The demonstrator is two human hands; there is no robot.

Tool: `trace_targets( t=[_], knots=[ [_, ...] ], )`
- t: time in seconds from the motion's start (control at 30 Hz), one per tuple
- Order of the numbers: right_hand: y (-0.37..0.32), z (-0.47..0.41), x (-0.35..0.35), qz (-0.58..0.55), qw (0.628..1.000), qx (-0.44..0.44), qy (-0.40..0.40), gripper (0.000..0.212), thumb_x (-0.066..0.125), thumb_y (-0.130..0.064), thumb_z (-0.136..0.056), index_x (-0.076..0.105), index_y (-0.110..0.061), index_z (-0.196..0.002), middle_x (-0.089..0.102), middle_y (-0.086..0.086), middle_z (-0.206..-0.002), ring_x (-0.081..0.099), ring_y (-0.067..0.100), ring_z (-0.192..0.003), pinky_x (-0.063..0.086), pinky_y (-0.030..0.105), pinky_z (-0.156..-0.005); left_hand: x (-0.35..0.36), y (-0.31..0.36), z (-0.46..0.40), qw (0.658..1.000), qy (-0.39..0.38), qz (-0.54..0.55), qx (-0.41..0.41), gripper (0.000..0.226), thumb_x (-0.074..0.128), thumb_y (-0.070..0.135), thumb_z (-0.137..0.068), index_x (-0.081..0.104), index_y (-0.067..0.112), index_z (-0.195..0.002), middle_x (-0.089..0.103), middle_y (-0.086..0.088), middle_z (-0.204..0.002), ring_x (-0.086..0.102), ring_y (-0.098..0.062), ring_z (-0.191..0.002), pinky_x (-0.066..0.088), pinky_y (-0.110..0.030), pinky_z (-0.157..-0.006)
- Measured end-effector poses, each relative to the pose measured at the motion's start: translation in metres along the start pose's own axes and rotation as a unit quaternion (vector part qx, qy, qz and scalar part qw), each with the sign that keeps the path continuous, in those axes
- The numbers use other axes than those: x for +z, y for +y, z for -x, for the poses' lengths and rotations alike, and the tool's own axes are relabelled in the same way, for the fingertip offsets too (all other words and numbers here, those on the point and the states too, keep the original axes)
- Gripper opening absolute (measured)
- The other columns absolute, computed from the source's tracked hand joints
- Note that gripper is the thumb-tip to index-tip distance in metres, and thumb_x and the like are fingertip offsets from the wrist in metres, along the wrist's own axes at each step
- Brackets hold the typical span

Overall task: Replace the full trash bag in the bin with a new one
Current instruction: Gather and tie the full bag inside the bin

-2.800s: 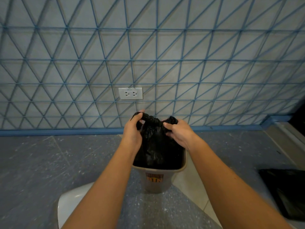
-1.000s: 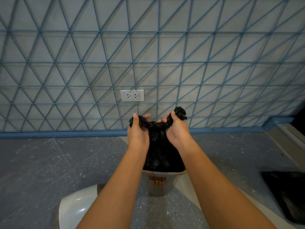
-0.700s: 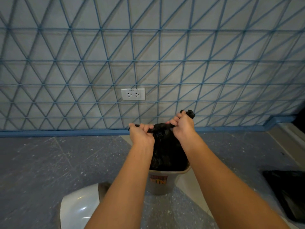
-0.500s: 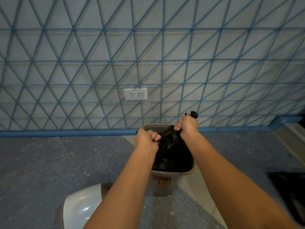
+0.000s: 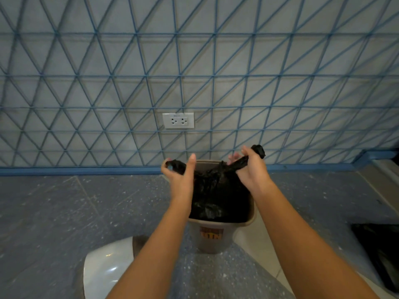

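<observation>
We see the left hand (image 5: 180,178) and right hand (image 5: 251,169) each pinching one twisted end of the black trash bag (image 5: 218,195). The bag sits inside the grey bin (image 5: 212,236).

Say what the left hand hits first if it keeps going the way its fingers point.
Likely the wall: the left hand points up and away, gripping the trash bag. Depth is unclear.

Both bare forearms reach forward, hands raised side by side but apart. The left hand (image 5: 180,176) pinches with thumb and fingers – palm turned inward. The right hand (image 5: 251,169) is fisted, knuckles up, slightly higher.
</observation>
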State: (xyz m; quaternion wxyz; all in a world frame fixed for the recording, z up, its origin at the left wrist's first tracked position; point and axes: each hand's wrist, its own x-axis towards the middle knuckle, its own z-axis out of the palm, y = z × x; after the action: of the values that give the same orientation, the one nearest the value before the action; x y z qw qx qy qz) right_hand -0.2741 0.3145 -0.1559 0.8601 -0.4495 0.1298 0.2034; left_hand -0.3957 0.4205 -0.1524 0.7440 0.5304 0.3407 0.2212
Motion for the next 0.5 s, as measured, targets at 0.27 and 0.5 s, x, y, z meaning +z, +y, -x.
trace_targets(
  t=[0.27, 0.5],
  knots=[
    [0.039, 0.024, -0.008, 0.116, 0.993, -0.021, -0.027, 0.017, 0.042, 0.001, -0.096, 0.052, -0.006, -0.085, 0.060, 0.009, -0.084, 0.062, 0.014, -0.069, 0.054, 0.017, -0.054, 0.017, -0.047, 0.008, 0.953, -0.083, -0.276, 0.090, 0.053, 0.048, 0.041, -0.093, 0.043, 0.009, -0.135, 0.054, -0.002, -0.129, 0.047, -0.018, -0.125, 0.040, -0.034, -0.105],
    [0.028, 0.024, -0.006, 0.202, 0.974, -0.097, -0.029, 0.024, 0.041, -0.007, -0.099, 0.055, -0.015, -0.081, 0.064, 0.009, -0.092, 0.063, 0.018, -0.082, 0.054, 0.022, -0.067, 0.035, -0.028, 0.001, 0.986, -0.052, -0.141, 0.075, 0.037, 0.032, 0.036, -0.100, 0.055, 0.014, -0.118, 0.060, -0.011, -0.124, 0.053, -0.024, -0.118, 0.041, -0.041, -0.105]
  ],
)
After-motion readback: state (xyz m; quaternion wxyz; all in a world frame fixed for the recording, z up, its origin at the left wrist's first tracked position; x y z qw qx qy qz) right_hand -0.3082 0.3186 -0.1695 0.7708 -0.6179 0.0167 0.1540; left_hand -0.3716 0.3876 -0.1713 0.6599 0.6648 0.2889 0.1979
